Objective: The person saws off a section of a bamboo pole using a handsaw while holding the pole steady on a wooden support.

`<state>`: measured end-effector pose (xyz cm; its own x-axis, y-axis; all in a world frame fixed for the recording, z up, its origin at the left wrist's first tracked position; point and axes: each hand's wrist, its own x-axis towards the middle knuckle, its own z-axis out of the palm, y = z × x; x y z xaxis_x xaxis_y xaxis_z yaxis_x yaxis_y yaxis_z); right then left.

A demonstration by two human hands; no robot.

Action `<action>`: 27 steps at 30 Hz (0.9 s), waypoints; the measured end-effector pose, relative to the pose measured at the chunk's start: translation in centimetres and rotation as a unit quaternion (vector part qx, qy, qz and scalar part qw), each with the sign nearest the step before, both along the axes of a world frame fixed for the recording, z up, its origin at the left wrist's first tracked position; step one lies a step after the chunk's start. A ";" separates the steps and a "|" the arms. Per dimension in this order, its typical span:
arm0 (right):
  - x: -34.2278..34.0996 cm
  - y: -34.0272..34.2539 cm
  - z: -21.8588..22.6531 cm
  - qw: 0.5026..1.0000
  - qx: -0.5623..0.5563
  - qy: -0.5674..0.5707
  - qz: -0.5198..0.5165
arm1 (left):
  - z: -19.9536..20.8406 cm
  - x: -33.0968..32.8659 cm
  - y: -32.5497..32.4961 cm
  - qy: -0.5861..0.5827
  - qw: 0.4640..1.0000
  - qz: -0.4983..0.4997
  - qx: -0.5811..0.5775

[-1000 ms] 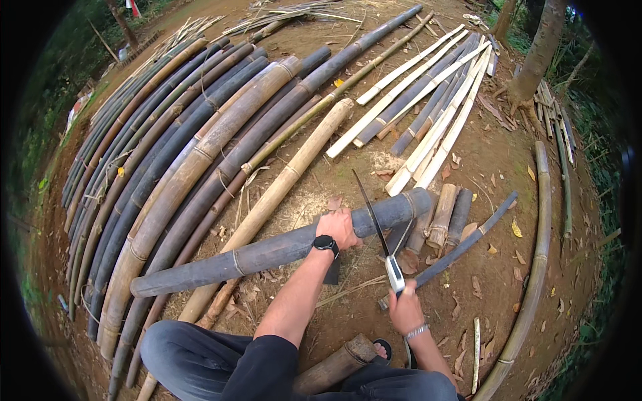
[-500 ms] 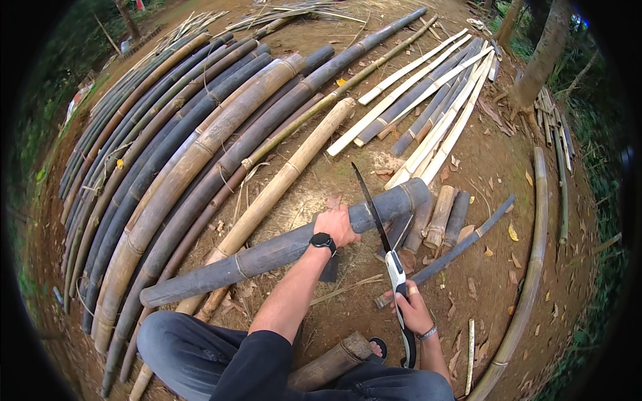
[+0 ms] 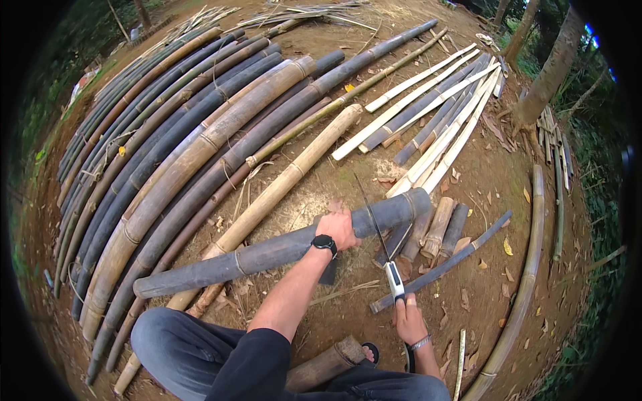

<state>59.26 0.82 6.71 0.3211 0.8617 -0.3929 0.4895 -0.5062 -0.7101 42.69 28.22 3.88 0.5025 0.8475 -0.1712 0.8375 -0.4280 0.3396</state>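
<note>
A thick dark bamboo pole [image 3: 284, 252] lies at a slant in front of me, its right end raised toward the far side. My left hand [image 3: 338, 228], with a watch at the wrist, grips it right of its middle. In my right hand [image 3: 410, 321] is a hand saw [image 3: 394, 278] with a white and black handle, fingers closed round the grip. The thin blade crosses the pole just right of my left hand, seen almost edge-on. Whether its teeth bite into the bamboo, I cannot tell. Sawdust [image 3: 294, 206] covers the ground beyond my left hand.
Many long bamboo poles [image 3: 167, 167] lie side by side on the left. Split pale strips [image 3: 461, 127] fan out at the far right. Short bamboo pieces [image 3: 439, 227] and a dark strip [image 3: 445, 264] lie right of the saw. A bamboo stub [image 3: 328, 364] rests between my legs.
My right hand has turned the saw, so its blade and handle now show narrower and more edge-on. My left hand keeps its place on the pole. The whole view has shifted slightly.
</note>
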 end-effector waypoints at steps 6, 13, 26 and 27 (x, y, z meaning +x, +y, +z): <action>-0.2 2.1 -1.2 0.999 -0.038 -0.017 -0.033 | -0.1 -0.2 0.0 0.016 1.000 0.004 -0.021; -0.1 0.6 -1.0 0.999 -0.014 -0.016 -0.038 | -1.5 0.2 -1.0 -0.024 0.998 -0.009 0.062; -1.3 7.4 1.1 0.997 -0.043 -0.057 0.002 | -1.3 0.0 -0.3 -0.004 1.000 0.009 -0.002; -1.4 4.6 0.8 0.999 -0.012 -0.053 0.006 | -0.8 -0.3 0.0 0.002 1.000 0.017 -0.024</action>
